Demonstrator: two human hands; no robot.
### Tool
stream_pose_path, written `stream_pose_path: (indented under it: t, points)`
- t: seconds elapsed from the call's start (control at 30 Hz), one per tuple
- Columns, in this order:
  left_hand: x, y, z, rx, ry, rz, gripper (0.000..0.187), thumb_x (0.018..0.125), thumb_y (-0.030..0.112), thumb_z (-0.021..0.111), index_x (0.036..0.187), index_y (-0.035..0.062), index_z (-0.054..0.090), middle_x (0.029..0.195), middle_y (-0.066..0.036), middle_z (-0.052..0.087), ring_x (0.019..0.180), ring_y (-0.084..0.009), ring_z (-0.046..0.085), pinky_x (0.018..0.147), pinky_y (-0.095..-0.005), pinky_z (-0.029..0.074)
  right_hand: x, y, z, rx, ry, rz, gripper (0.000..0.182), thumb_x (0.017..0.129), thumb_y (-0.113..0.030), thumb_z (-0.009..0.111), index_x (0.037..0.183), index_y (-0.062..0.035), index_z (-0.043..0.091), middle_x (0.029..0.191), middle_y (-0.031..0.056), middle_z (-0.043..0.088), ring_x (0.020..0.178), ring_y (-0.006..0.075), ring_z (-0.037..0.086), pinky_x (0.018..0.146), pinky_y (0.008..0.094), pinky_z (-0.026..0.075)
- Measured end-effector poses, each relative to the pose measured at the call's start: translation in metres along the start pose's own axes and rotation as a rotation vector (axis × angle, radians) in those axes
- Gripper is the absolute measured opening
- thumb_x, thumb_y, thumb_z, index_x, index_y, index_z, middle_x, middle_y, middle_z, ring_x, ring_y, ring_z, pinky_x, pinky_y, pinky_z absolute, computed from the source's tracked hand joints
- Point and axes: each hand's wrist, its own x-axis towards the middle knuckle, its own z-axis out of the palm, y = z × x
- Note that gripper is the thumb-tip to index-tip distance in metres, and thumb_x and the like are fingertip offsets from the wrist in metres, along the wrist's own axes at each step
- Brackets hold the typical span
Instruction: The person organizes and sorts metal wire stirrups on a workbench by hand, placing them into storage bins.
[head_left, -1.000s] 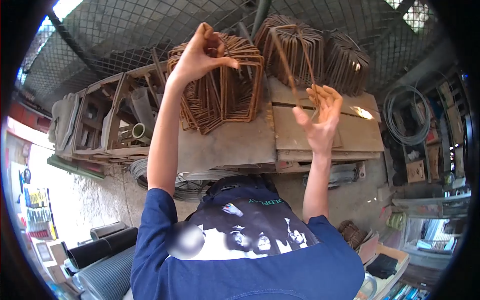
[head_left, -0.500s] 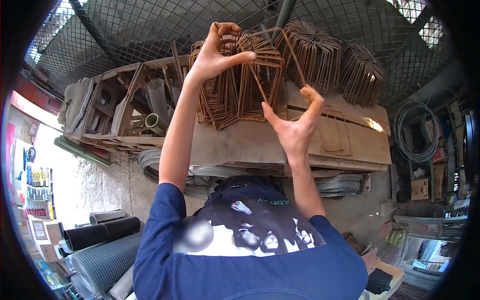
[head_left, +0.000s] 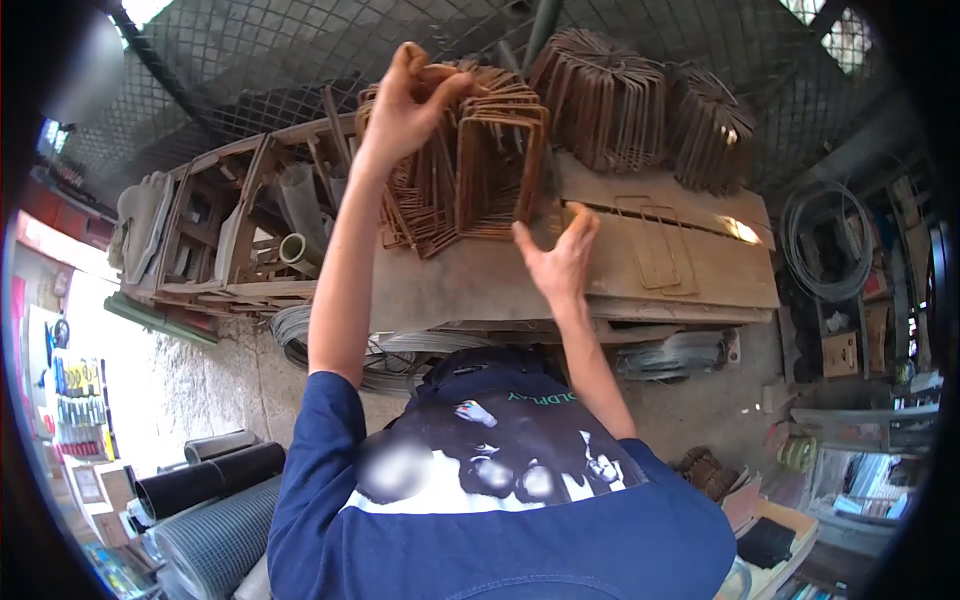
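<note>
A stack of rusty rectangular rebar stirrups (head_left: 461, 170) stands on the wooden table (head_left: 440, 290) in front of me. My left hand (head_left: 403, 112) is at the top left of this stack, its fingers curled and its thumb reaching across the upper bars. It appears to grip a rebar stirrup there, though the fingers partly hide it. Below the stack's right side, my right hand (head_left: 560, 258) has thumb and fingers spread apart with nothing between them. The right thumb tip is close to the lower right corner of the stirrups; whether it touches cannot be told.
Two more stirrup stacks (head_left: 608, 110) stand at the back right, against wire mesh fencing. Thin wire rectangles (head_left: 645, 255) lie flat on the table's right half. Wooden crates (head_left: 200, 235) with a pipe adjoin on the left. Wire coils (head_left: 670, 358) sit beneath the table edge.
The stirrup that was held up between both hands is now at the stack. My right hand has come off it, moving down and left; my left hand has shifted slightly left.
</note>
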Motion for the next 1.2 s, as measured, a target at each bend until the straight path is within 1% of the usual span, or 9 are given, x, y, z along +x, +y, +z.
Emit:
stream_pose_path:
  t: [0.1,0.2,0.37,0.73,0.9,1.0,1.13,1.17,1.2]
  points:
    - [-0.002,0.009,0.0,0.027,-0.01,-0.02,0.03,0.091,0.003,0.056,0.087,0.0076,0.027,0.091,-0.016,0.067,0.09,-0.0188,0.066,0.079,-0.0264,0.052,0.021,0.057,-0.039,-0.196,0.075,0.055,0.073,0.068,-0.03,0.08,0.12,0.0018,0.04,0.115,0.0255,0.042,0.109,0.0415,0.045,0.093,0.0494,0.038]
    - [-0.001,-0.002,-0.003,-0.107,-0.052,-0.007,0.031,0.092,0.004,0.056,0.087,0.0086,0.025,0.091,-0.014,0.066,0.093,-0.0172,0.065,0.081,-0.0259,0.051,0.033,0.119,-0.085,-0.571,-0.223,0.385,0.101,0.06,-0.046,0.083,0.132,0.0029,0.032,0.134,0.0328,0.033,0.123,0.0464,0.037,0.101,0.0533,0.034]
    - [0.002,0.001,0.003,-0.087,-0.08,0.001,0.032,0.092,0.005,0.056,0.087,0.0088,0.025,0.091,-0.014,0.067,0.093,-0.0153,0.064,0.082,-0.0247,0.049,0.027,0.172,-0.121,-0.521,-0.359,0.47,0.11,0.056,-0.049,0.084,0.135,0.0031,0.028,0.132,0.0342,0.038,0.122,0.045,0.041,0.1,0.049,0.038]
    - [0.004,-0.001,0.008,0.005,-0.067,-0.006,0.038,0.086,0.007,0.066,0.088,0.0092,0.029,0.104,-0.011,0.058,0.096,-0.0155,0.061,0.084,-0.0293,0.051,0.037,0.139,-0.13,-0.304,-0.11,0.386,0.094,0.056,-0.03,0.088,0.13,-0.0037,0.035,0.117,0.0272,0.052,0.109,0.0396,0.053,0.091,0.0468,0.045]
    - [0.003,0.006,0.012,0.069,-0.117,-0.079,0.043,0.08,0.011,0.074,0.104,0.0052,0.04,0.107,-0.007,0.056,0.097,-0.0154,0.059,0.084,-0.0294,0.051,0.056,0.098,-0.139,0.076,0.072,0.323,0.091,0.06,-0.034,0.087,0.128,-0.0017,0.037,0.115,0.0227,0.053,0.107,0.0304,0.054,0.092,0.0433,0.044]
    - [0.004,0.0,0.01,0.112,-0.116,0.039,0.054,0.07,0.016,0.082,0.103,0.0061,0.04,0.109,-0.007,0.055,0.101,-0.0157,0.057,0.088,-0.0323,0.05,0.071,0.046,-0.14,0.352,0.095,0.226,0.085,0.064,-0.029,0.086,0.127,0.0005,0.037,0.114,0.0214,0.051,0.109,0.0273,0.052,0.095,0.0399,0.042]
    - [0.004,-0.01,0.004,0.017,-0.174,0.115,0.087,0.057,0.051,0.083,0.115,0.0047,0.038,0.118,-0.007,0.05,0.11,-0.0179,0.053,0.091,-0.0337,0.045,0.077,-0.016,-0.131,0.593,0.023,0.105,0.083,0.063,-0.021,0.086,0.127,-0.0014,0.036,0.115,0.0176,0.051,0.109,0.0239,0.052,0.098,0.037,0.04]
    - [0.003,-0.01,0.004,0.03,-0.167,0.11,0.087,0.057,0.051,0.083,0.115,0.0047,0.038,0.118,-0.007,0.05,0.11,-0.0179,0.053,0.091,-0.0337,0.045,0.077,-0.029,-0.128,0.594,0.006,0.032,0.084,0.061,-0.02,0.086,0.126,-0.0015,0.037,0.116,0.0169,0.051,0.109,0.0237,0.052,0.098,0.0367,0.04]
    - [0.002,-0.008,0.005,0.02,-0.164,0.111,0.092,0.058,0.063,0.074,0.118,0.0035,0.036,0.118,-0.007,0.049,0.111,-0.0185,0.051,0.094,-0.0351,0.043,0.077,-0.042,-0.125,0.595,-0.011,-0.043,0.084,0.06,-0.019,0.086,0.126,-0.0015,0.037,0.116,0.0162,0.051,0.11,0.0235,0.052,0.097,0.0363,0.04]
